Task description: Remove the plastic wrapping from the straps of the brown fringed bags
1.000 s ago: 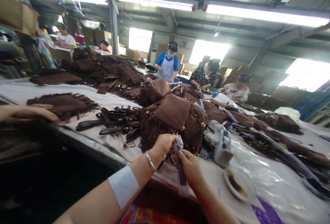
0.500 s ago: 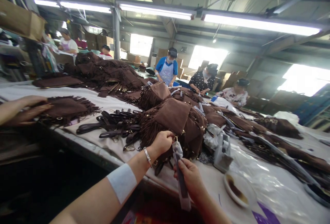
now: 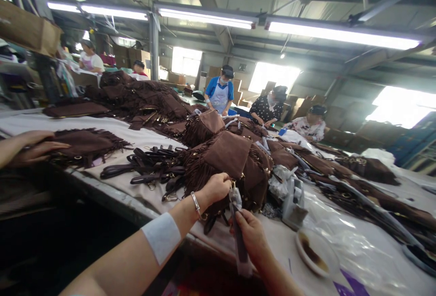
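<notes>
A brown fringed bag (image 3: 230, 153) lies on the table in front of me. My left hand (image 3: 215, 189) is closed in a pinch at its near edge, beside a small gold clasp (image 3: 233, 184). From that clasp hangs a dark strap (image 3: 241, 246), partly wrapped in clear plastic. My right hand (image 3: 250, 232) grips the strap below the clasp, thumb on top. Exactly what the left fingertips press on is hidden. Left of the bag is a pile of dark straps (image 3: 146, 164) with metal hooks.
A co-worker's hand (image 3: 32, 146) rests by another fringed bag (image 3: 85, 144) at left. More brown bags (image 3: 136, 91) are heaped behind. On my right are a grey tape dispenser (image 3: 294, 205), a white dish (image 3: 315, 253) and clear plastic (image 3: 361, 241). Other people work across the table.
My hands stay almost where they were, on the bag and strap. The co-worker's hand at left has shifted slightly left, and a pale patch now shows by that bag's near edge.
</notes>
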The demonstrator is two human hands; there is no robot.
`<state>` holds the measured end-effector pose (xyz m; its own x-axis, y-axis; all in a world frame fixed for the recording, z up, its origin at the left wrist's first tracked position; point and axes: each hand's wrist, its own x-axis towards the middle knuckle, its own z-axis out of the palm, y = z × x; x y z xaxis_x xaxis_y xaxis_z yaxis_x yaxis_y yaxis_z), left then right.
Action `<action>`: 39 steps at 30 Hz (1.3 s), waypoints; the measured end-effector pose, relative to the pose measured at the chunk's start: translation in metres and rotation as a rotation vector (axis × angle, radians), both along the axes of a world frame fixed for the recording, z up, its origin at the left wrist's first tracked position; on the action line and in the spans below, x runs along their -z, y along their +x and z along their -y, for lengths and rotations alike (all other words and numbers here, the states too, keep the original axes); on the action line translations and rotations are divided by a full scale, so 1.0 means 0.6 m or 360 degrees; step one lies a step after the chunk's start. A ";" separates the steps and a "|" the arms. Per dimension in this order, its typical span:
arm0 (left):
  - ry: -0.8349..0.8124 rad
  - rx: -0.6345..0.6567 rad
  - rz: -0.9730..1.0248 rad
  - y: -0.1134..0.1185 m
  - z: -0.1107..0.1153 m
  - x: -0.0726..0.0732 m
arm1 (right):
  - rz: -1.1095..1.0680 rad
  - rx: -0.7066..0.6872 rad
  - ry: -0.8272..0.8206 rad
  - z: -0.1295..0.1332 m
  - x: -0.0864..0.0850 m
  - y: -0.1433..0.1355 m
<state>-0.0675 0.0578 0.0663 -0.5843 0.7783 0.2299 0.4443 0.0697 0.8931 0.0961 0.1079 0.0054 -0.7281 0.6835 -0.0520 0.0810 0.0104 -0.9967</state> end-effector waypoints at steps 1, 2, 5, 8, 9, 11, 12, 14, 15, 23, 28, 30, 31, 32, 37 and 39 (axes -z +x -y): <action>0.0008 -0.0004 -0.0030 0.000 0.001 -0.001 | -0.0018 0.0014 0.0021 -0.001 -0.002 -0.004; 0.0015 -0.0010 -0.0068 0.000 0.002 -0.002 | -0.0035 0.0020 0.0039 -0.003 -0.006 -0.008; 0.0011 -0.0041 -0.0263 -0.002 0.007 -0.003 | -0.0078 0.0015 0.0071 -0.006 -0.018 -0.024; -0.0039 -0.0043 -0.0435 -0.007 0.013 -0.005 | -0.0114 0.0012 0.0053 -0.005 -0.026 -0.036; -0.0059 -0.0006 -0.0447 -0.009 0.016 -0.006 | -0.0120 0.0014 0.0026 -0.005 -0.025 -0.038; -0.0077 0.0103 -0.0459 -0.016 0.021 -0.010 | -0.0129 0.0013 -0.0060 -0.004 -0.020 -0.037; -0.0074 0.0175 -0.0457 -0.019 0.024 -0.011 | -0.0136 0.0017 -0.0118 -0.005 -0.016 -0.035; -0.0057 0.0311 -0.0433 -0.026 0.027 -0.014 | -0.0149 0.0050 -0.0231 -0.006 -0.006 -0.030; -0.0044 0.0367 -0.0411 -0.029 0.028 -0.014 | -0.0152 0.0073 -0.0274 -0.007 -0.003 -0.027; 0.0263 0.0341 0.0140 -0.013 0.021 0.007 | -0.0207 0.0042 -0.0392 -0.008 -0.006 -0.027; 0.0225 0.0395 0.0115 -0.014 0.026 0.007 | -0.0215 0.0008 -0.0383 -0.003 -0.016 -0.029; 0.0140 0.0443 0.0034 -0.020 0.028 -0.002 | -0.0234 -0.0016 -0.0371 -0.003 -0.017 -0.029; 0.0101 0.0445 -0.0017 -0.022 0.028 -0.006 | -0.0236 -0.0021 -0.0369 -0.004 -0.016 -0.029; 0.0074 0.0426 -0.0083 -0.023 0.028 -0.010 | -0.0230 -0.0023 -0.0367 -0.005 -0.014 -0.029; 0.0207 0.0200 -0.0494 -0.014 0.026 -0.004 | -0.0182 -0.0033 -0.0328 -0.009 -0.004 -0.027; 0.0280 0.0136 -0.0558 -0.005 0.027 0.006 | -0.0140 -0.0015 -0.0249 -0.008 -0.005 -0.026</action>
<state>-0.0708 0.0417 0.0626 -0.3815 0.7515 0.5382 0.7220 -0.1213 0.6811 0.0804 0.1129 0.0084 -0.7409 0.6651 -0.0933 -0.0057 -0.1452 -0.9894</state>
